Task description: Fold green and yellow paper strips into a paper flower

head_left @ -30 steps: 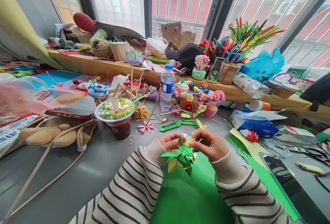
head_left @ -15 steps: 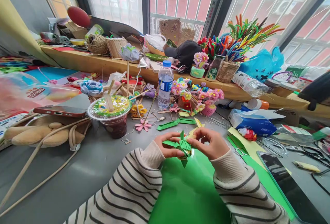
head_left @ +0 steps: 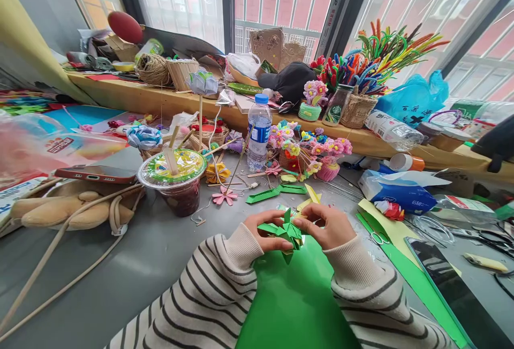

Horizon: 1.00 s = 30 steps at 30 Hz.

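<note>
You held a folded green paper piece (head_left: 286, 231) between both hands, low in the middle of the scene, just above a green paper sheet (head_left: 297, 295) that lay on the grey table (head_left: 152, 252) in front of you. Your left hand (head_left: 265, 229) was pinched narrow on the left side of the piece, thumb underneath and fingers curled over its top edge. Your right hand (head_left: 327, 226) was closed on the right side of it, fingertips meeting the paper near its pointed centre. Both striped sleeves came in from the near edge.

Just beyond your hands lay loose green paper strips (head_left: 275, 192) and a yellow scrap (head_left: 311, 195). Further off stood a water bottle (head_left: 259, 134), upright, with a cluster of small pipe-cleaner flower pots (head_left: 311, 153) just to its right. To the far left of your hands stood a sealed plastic drink cup (head_left: 176, 180), and left of that a phone (head_left: 94, 174) rested on a tan plush toy (head_left: 68, 207). On your right, a blue tissue pack (head_left: 397, 192) sat near a yellow sheet (head_left: 391, 226), small scissors (head_left: 376, 238) lay at that sheet's near edge, and a dark tablet (head_left: 453, 290) lay nearer still. A wooden sill (head_left: 132, 97) along the window carried a ball of twine (head_left: 151, 69) and a basket of coloured pipe cleaners (head_left: 357, 108).
</note>
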Motion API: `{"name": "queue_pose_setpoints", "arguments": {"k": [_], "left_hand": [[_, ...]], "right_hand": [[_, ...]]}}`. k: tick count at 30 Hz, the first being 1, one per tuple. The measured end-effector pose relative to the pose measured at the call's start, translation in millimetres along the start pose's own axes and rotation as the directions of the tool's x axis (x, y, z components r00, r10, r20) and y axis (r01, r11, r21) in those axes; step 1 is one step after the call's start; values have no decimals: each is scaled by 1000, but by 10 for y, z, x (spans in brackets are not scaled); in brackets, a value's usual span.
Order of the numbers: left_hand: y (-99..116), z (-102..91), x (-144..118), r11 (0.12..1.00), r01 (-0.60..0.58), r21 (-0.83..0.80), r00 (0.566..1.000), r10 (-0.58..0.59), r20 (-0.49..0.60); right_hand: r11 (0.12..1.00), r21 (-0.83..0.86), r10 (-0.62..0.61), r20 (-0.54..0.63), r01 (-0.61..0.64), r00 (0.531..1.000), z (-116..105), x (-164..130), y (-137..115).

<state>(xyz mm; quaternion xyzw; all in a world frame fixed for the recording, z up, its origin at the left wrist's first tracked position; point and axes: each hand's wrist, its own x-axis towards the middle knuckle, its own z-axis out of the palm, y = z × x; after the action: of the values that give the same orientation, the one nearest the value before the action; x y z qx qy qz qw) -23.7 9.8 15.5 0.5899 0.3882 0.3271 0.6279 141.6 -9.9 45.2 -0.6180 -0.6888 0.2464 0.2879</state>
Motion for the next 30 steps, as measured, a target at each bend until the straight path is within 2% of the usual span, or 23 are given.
{"name": "queue_pose_setpoints", "arguments": {"k": [11, 21, 24, 27, 30], "left_hand": [[-33, -59, 58, 995, 72, 69, 997, -75, 35], [-75, -93, 61, 994, 112, -4, 990, -111, 87], [-86, -175, 64, 975, 112, -193, 973, -68, 219], [-18, -267, 53, 876, 272, -398, 895, -78, 440], [81, -286, 29, 804, 397, -443, 835, -116, 538]], "right_hand": [[999, -26, -19, 0, 19, 1000, 10, -9, -10], [996, -54, -70, -11, 70, 997, -42, -50, -79], [986, 117, -122, 51, 115, 991, -95, -67, -111], [935, 293, -231, 83, 198, 969, -144, -88, -153], [890, 373, -326, 115, 263, 938, -148, -101, -181]]}}
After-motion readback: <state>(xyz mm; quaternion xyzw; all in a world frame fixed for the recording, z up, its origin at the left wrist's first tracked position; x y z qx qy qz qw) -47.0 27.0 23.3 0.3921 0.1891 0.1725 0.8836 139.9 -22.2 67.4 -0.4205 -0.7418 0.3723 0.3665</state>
